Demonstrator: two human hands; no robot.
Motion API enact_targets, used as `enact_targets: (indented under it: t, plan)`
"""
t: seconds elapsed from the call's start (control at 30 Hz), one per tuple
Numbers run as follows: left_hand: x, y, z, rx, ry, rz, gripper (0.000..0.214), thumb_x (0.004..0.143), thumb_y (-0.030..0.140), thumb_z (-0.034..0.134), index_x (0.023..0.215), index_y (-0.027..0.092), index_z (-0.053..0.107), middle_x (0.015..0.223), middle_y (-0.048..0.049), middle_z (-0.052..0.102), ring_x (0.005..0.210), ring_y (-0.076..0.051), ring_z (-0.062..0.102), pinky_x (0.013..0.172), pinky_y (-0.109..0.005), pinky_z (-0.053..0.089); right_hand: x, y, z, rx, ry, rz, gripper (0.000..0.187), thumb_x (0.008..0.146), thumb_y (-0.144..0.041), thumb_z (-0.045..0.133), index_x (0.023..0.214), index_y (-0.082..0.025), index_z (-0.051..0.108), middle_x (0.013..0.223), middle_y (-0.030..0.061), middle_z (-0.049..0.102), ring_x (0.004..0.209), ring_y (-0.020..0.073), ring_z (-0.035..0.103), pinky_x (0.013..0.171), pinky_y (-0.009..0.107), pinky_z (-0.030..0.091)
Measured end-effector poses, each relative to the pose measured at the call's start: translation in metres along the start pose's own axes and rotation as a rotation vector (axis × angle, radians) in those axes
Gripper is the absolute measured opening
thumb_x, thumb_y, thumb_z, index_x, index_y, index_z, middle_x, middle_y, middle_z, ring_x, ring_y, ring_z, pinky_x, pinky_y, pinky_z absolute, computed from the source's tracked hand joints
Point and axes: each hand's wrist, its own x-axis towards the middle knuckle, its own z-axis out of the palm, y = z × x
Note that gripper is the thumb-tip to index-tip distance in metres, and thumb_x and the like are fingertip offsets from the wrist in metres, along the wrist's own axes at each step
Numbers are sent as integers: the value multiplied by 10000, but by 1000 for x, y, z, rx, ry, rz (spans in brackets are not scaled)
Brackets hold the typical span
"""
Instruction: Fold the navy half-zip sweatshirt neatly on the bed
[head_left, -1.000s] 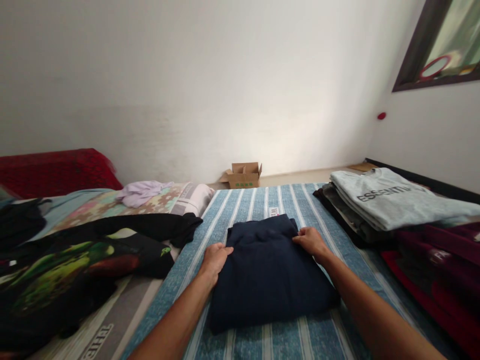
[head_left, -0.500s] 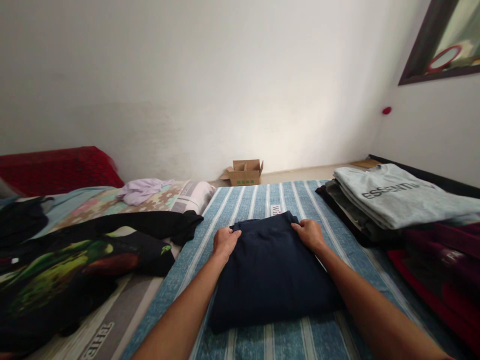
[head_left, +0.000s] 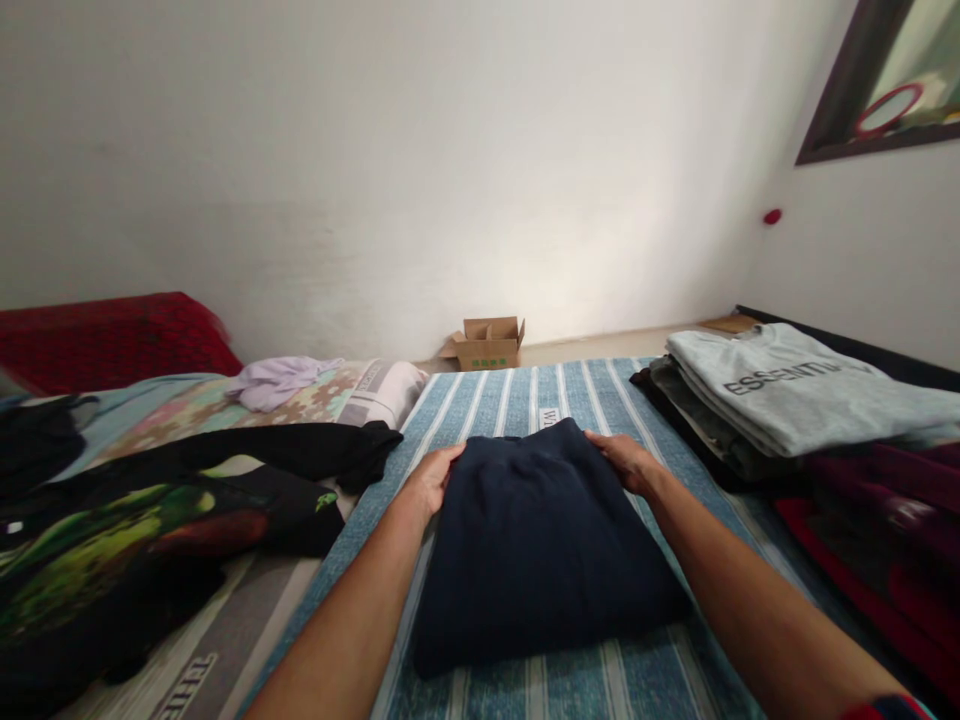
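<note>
A folded navy garment (head_left: 544, 545) lies flat on the blue striped bed sheet (head_left: 499, 395) in front of me. My left hand (head_left: 433, 478) is at its far left edge, with the fingers partly hidden beside or beneath the cloth. At the far right corner, my right hand (head_left: 628, 462) holds the edge, its fingertips tucked against the fabric. The garment's top is smooth with slight creases near its far edge.
To the right stands a stack of folded clothes topped by a grey shirt (head_left: 795, 385), with maroon clothing (head_left: 892, 490) nearer me. A black printed garment (head_left: 172, 520) sprawls at left, near a lilac cloth (head_left: 281, 380). An open cardboard box (head_left: 487, 350) sits by the wall.
Both hands have shifted outward from the garment's top to its far side edges, and the thumbs no longer press on top. The garment's far edge looks straighter.
</note>
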Motion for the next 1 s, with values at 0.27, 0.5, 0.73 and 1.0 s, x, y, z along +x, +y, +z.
enact_targets:
  t: [0.27, 0.5, 0.73, 1.0]
  plan:
    - [1, -4, 8, 174, 72, 192, 184, 589, 256, 720, 640, 136, 591, 518, -57, 622, 520, -240, 625, 568, -371, 524, 3, -1, 0, -81, -52, -18, 293, 775, -406, 579, 612, -164, 547, 401, -44, 455, 337, 80, 375, 351, 205, 282]
    - [8, -7, 6, 458, 316, 546, 145, 639, 285, 625, 583, 161, 574, 502, 21, 552, 564, -164, 557, 544, -244, 397, -3, -2, -3, -253, 114, -235, 261, 774, -397, 525, 627, -181, 544, 489, -37, 490, 424, 89, 407, 416, 214, 283]
    - [10, -11, 7, 814, 487, 657, 254, 696, 239, 571, 456, 186, 506, 449, 12, 483, 588, -179, 520, 563, -250, 314, 1, 8, -7, -511, 307, -349, 237, 737, -307, 570, 546, -169, 566, 532, 9, 555, 580, 149, 522, 528, 235, 318]
    - [15, -13, 8, 1008, 565, 712, 182, 767, 223, 532, 592, 199, 488, 618, -18, 582, 727, -199, 569, 659, -251, 355, 6, 11, -8, -627, 324, -345, 233, 780, -333, 560, 650, -157, 639, 623, 37, 627, 641, 164, 570, 547, 229, 343]
